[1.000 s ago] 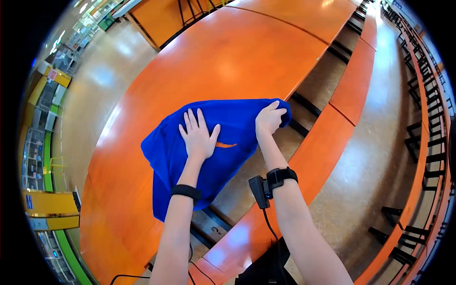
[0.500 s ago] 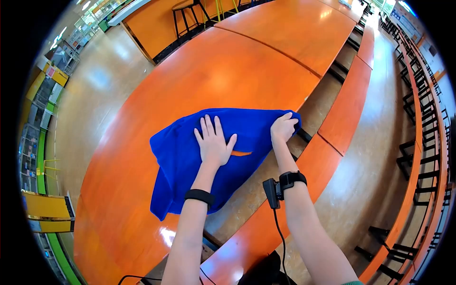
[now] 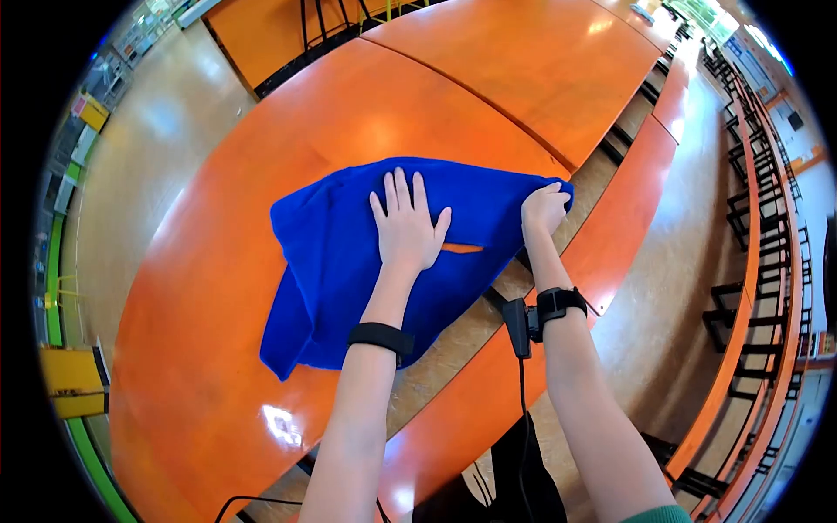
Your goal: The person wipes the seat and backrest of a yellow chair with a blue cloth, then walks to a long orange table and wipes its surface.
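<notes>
Head: L hand point(image 3: 408, 225) flat, R hand point(image 3: 544, 209) grips cloth point(image 3: 331, 253).

Canteen hall, long orange tables point(image 3: 418, 96), benches point(image 3: 628, 227) (in rows)

- I find no text, number, brand or sign that can be read anywhere in this view.
- Yellow panel point(image 3: 92, 113), upper left edge of the frame: it may be a sign, but it is too small and blurred for me to read.
- Yellow box point(image 3: 66, 376), lower left edge: any marks on its face are not legible.
- Wall boards point(image 3: 760, 42), upper right corner: washed out by glare, so I cannot tell any lettering.
- Black wrist device point(image 3: 516, 326), centre right: I can make out no marking on its casing.
- Blue cloth point(image 3: 340, 235), centre: I can see no label or print on the side facing up.
</notes>
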A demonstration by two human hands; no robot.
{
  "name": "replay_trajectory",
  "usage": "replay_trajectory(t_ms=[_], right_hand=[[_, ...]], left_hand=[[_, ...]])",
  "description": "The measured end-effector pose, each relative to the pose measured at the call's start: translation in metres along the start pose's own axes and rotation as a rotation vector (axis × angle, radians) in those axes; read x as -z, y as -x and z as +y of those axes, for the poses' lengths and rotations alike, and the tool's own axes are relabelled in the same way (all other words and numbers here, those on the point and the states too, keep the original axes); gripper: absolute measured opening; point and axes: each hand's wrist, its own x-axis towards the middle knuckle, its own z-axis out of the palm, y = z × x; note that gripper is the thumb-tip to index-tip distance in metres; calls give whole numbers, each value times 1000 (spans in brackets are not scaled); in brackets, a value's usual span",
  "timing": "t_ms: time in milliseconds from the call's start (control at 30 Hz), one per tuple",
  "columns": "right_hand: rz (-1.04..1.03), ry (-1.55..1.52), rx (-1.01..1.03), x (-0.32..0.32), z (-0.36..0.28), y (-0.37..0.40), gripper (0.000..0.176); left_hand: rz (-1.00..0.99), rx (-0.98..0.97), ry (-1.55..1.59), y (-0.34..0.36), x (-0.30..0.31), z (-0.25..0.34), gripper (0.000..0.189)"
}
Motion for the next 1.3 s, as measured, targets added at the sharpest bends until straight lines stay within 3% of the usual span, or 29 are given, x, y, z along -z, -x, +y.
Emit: replay_trajectory(t_ms=[133, 267, 367, 600, 667, 800, 933, 1067, 1300], right_hand=[[26, 17, 69, -4, -3, -27, 40], [201, 52, 196, -12, -8, -57, 41], [140, 136, 293, -12, -19, -72, 45], [91, -160, 302, -20, -7, -82, 51], [-67, -57, 140, -11, -16, -85, 51], [-103, 27, 187, -16, -23, -139, 55], [-5, -52, 192, -22, -38, -180, 55], [-76, -95, 191, -15, -55, -210, 55], [-24, -186, 242, -25, -47, -233, 50]], left_hand=[[-3, 31, -17, -22, -12, 22, 63], [6, 45, -29, -58, -27, 53, 60], [57, 36, -38, -72, -38, 65, 55], [13, 59, -104, -118, -64, 107, 56], [-2, 82, -119, -122, -69, 113, 57], [40, 40, -73, -133, -75, 127, 59], [44, 21, -10, -151, -76, 140, 60], [-7, 19, -46, -165, -75, 140, 61], [15, 76, -144, -197, -86, 160, 61]])
